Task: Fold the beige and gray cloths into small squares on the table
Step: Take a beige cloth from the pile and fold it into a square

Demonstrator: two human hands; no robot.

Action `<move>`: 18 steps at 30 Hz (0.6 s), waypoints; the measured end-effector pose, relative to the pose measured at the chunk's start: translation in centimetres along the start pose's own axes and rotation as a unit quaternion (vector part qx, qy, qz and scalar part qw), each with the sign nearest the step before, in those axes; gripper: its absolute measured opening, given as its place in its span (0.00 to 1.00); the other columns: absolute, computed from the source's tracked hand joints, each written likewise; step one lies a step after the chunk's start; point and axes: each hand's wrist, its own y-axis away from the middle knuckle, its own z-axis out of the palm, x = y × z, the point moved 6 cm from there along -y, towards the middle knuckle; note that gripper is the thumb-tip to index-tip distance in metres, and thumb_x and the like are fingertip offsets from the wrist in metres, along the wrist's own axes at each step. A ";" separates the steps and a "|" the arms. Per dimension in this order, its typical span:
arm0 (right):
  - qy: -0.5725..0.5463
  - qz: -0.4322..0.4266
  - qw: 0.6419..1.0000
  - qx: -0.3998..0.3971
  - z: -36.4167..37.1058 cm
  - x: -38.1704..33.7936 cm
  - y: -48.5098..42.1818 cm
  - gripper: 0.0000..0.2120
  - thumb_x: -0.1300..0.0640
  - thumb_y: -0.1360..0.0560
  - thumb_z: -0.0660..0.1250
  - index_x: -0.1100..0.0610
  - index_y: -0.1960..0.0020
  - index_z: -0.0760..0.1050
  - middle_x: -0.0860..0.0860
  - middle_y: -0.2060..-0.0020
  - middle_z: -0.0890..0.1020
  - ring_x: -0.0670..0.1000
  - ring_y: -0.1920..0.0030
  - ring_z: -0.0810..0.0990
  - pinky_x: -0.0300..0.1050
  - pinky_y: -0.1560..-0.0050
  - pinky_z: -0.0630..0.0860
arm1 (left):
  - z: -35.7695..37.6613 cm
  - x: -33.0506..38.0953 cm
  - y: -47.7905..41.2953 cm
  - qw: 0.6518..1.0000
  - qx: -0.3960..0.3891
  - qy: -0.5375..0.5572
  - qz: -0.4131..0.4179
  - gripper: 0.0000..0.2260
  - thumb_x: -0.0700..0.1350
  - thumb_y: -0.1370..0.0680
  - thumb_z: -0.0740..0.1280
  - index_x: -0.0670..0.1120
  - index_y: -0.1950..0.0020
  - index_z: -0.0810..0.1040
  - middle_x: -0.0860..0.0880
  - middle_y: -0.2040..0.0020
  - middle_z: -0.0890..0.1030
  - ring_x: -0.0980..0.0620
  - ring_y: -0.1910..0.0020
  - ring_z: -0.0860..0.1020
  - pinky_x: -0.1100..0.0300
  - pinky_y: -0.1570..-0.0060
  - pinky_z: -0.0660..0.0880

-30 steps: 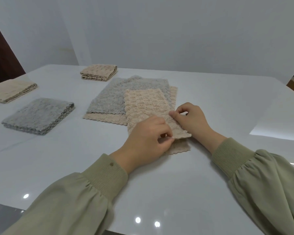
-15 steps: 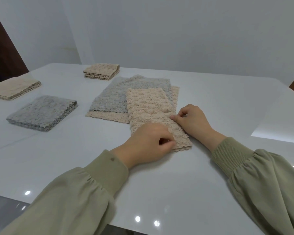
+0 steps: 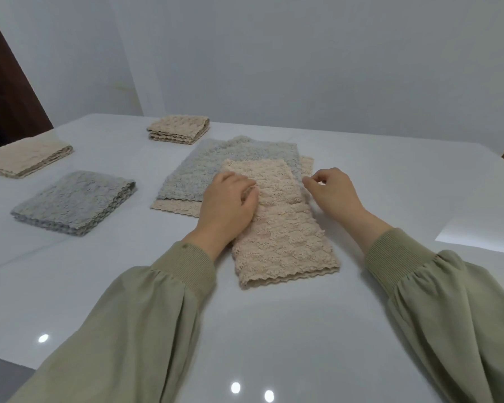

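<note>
A beige cloth [image 3: 280, 237] lies folded into a long strip, its far end resting on a flat gray cloth [image 3: 230, 167]. Under the gray one lies another flat beige cloth [image 3: 175, 206]. My left hand [image 3: 227, 205] rests on the strip's left edge near the middle, fingers lying on the fabric. My right hand [image 3: 332, 190] is at the strip's right edge with curled fingers, and its thumb and forefinger pinch that edge. The strip's near end lies flat with scalloped edges lined up.
On the white table [image 3: 274, 330], a folded gray square [image 3: 73, 202] sits at the left. A folded beige square [image 3: 26, 159] is at the far left and another [image 3: 178, 130] at the back. A wall stands behind the table.
My left hand let go of the strip's near corner and slid away from me to its middle. My right hand also moved farther along the right edge. The near end now lies flat.
</note>
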 end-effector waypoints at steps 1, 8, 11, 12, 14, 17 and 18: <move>0.001 0.006 1.000 -0.009 0.4 -0.1 -0.5 0.13 0.51 0.23 0.63 0.55 0.63 0.77 0.48 0.62 0.80 0.46 0.58 0.75 0.40 0.55 0.65 | 0.2 -0.4 -0.2 1.000 -0.012 0.002 -0.011 0.16 0.50 0.19 0.58 0.47 0.35 0.76 0.51 0.35 0.76 0.50 0.31 0.64 0.55 0.32 0.59; 0.020 0.041 0.998 -0.037 2.7 -0.1 -2.7 0.10 0.54 0.28 0.70 0.55 0.66 0.76 0.48 0.66 0.80 0.49 0.58 0.79 0.41 0.60 0.72 | 2.1 -1.5 -0.4 0.991 -0.123 -0.047 -0.025 0.25 0.59 0.21 0.56 0.52 0.26 0.63 0.51 0.23 0.59 0.50 0.24 0.50 0.45 0.26 0.49; 0.017 0.039 0.999 -0.016 2.8 -0.2 -2.9 0.09 0.55 0.28 0.69 0.55 0.66 0.76 0.49 0.66 0.80 0.50 0.58 0.79 0.42 0.59 0.73 | 2.6 -1.7 -0.4 0.986 -0.150 -0.072 -0.029 0.27 0.62 0.21 0.54 0.53 0.24 0.58 0.51 0.22 0.54 0.50 0.23 0.46 0.44 0.26 0.46; 0.031 0.038 0.999 -0.008 2.8 -0.2 -2.7 0.09 0.54 0.28 0.69 0.54 0.66 0.76 0.49 0.64 0.80 0.52 0.56 0.79 0.45 0.55 0.75 | 2.8 -1.8 -0.3 0.983 -0.159 -0.082 -0.031 0.28 0.63 0.22 0.53 0.54 0.24 0.57 0.52 0.22 0.52 0.50 0.23 0.45 0.44 0.26 0.44; 0.112 0.014 0.993 0.018 2.6 -0.4 -2.2 0.07 0.53 0.26 0.66 0.54 0.61 0.77 0.52 0.56 0.80 0.56 0.48 0.76 0.50 0.47 0.74 | 3.1 -2.0 -0.2 0.978 -0.175 -0.105 -0.034 0.29 0.65 0.22 0.50 0.55 0.23 0.53 0.52 0.21 0.49 0.50 0.23 0.42 0.43 0.26 0.42; 0.142 -0.120 0.978 0.094 2.1 -2.9 -0.3 0.12 0.57 0.22 0.60 0.60 0.42 0.74 0.57 0.39 0.75 0.58 0.37 0.70 0.51 0.36 0.64 | 3.3 -2.0 0.0 0.974 -0.185 -0.124 -0.036 0.29 0.65 0.22 0.48 0.55 0.23 0.51 0.52 0.21 0.46 0.49 0.23 0.40 0.42 0.27 0.41; 0.134 -0.169 0.972 0.092 2.3 -4.0 0.3 0.15 0.57 0.21 0.57 0.61 0.37 0.72 0.58 0.35 0.73 0.58 0.33 0.68 0.53 0.32 0.62 | 3.3 -2.0 0.0 0.974 -0.186 -0.124 -0.035 0.29 0.64 0.21 0.48 0.55 0.23 0.50 0.52 0.21 0.46 0.49 0.23 0.40 0.41 0.27 0.41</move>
